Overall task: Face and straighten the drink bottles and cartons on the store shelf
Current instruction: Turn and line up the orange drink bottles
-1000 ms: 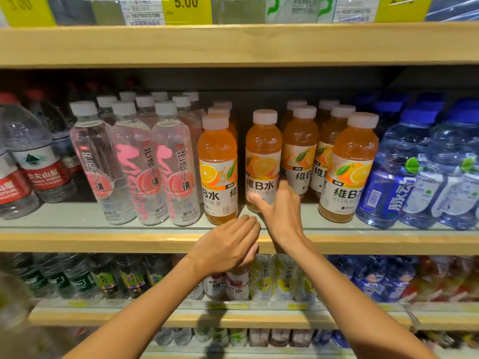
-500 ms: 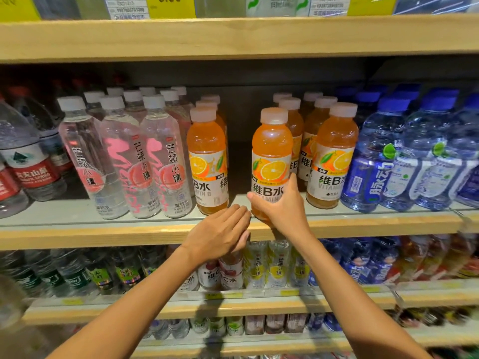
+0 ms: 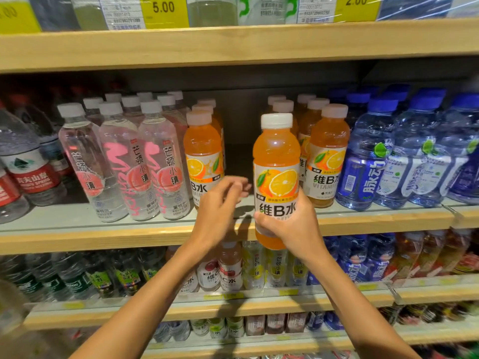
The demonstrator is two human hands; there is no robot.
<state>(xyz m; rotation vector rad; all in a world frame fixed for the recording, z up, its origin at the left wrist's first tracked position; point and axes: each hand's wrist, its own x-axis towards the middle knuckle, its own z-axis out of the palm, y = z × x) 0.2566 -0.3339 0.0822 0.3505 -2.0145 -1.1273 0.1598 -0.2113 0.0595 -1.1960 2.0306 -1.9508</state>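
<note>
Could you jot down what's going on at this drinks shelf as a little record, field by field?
Right hand: grips the lower part of an orange drink bottle, upright, label facing out
Bottle position: in front of the shelf edge, not standing on it
Left hand: holds nothing, fingers loosely curled
Neighbours on shelf: pink-label bottles at left, blue bottles at right

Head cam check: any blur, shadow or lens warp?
Head view: left hand motion-blurred at the fingers; orange bottle in the right hand sharp, label legible; hand shadow on the shelf beside it; shelf boards bow from the wide lens; lower corners soft.
</note>
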